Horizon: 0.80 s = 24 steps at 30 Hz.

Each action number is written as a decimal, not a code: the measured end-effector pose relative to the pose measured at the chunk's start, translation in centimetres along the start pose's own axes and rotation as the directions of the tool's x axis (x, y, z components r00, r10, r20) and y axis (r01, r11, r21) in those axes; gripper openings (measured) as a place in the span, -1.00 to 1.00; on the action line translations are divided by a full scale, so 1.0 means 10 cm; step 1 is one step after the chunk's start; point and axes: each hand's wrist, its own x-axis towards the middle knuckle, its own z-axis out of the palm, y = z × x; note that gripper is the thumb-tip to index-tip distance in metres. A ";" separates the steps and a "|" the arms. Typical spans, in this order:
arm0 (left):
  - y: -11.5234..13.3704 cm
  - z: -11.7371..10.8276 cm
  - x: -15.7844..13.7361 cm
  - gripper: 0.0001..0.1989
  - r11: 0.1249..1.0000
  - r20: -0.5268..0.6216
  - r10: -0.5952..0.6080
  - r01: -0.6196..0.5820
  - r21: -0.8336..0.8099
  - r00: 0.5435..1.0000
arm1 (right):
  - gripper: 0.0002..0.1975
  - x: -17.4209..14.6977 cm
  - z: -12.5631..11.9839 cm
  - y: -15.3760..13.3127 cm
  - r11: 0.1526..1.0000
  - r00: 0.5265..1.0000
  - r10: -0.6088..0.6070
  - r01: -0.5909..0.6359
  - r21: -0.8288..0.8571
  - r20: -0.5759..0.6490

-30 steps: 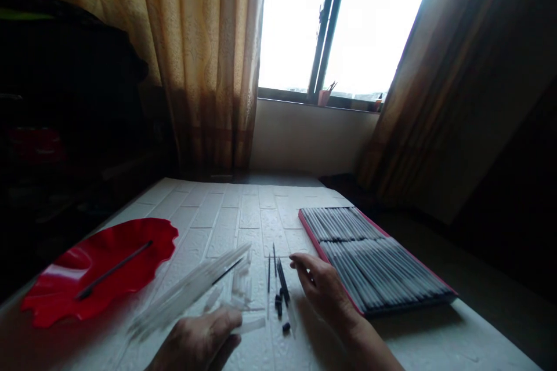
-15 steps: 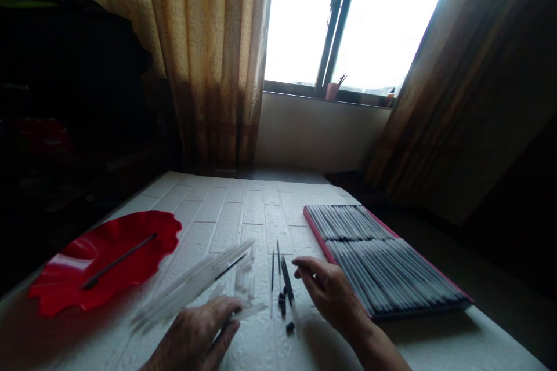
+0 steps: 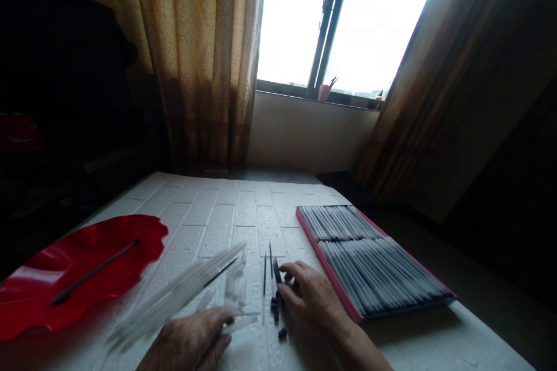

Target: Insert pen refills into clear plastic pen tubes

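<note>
My left hand [image 3: 191, 336] is closed, with a clear plastic tube [image 3: 244, 323] running out between its thumb and forefinger. A dark thin line shows in the same grip, too blurred to name. My right hand [image 3: 315, 301] has its thumb and forefinger apart beside dark pen refills [image 3: 278, 279] on the table; whether they touch is hard to see. Two more thin refills [image 3: 265, 273] lie just left of these. Small black caps [image 3: 282, 333] sit below. Long clear tubes [image 3: 178, 290] and short clear pieces [image 3: 235, 287] lie ahead of my left hand.
A red-edged box [image 3: 378, 261] packed with two rows of grey-and-black pens stands on the right. At left, a wavy red plate [image 3: 143, 264] holds one pen [image 3: 96, 272]. White brick-patterned covering [image 3: 217, 206] spans the table. Behind are curtains and a window.
My right hand has moved left and lower, its fingers coming down to the dark refills. The left hand stays near the clear tube. The whole view has shifted slightly.
</note>
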 end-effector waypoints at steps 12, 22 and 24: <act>-0.04 0.03 -0.01 -0.78 0.999 -0.015 -0.025 0.024 -0.024 1.000 | -0.53 0.00 -0.09 -0.08 0.989 0.986 0.141 -0.138 -0.047 0.085; -0.02 0.02 0.01 -0.83 0.991 0.065 -0.093 0.099 -0.091 0.994 | -0.53 -0.03 -0.16 -0.15 0.971 0.983 0.157 -0.136 -0.197 0.094; -0.03 0.02 0.00 -0.82 0.993 0.050 -0.081 0.085 -0.087 0.995 | -0.56 -0.03 -0.15 -0.16 0.968 0.983 0.161 -0.138 -0.210 0.093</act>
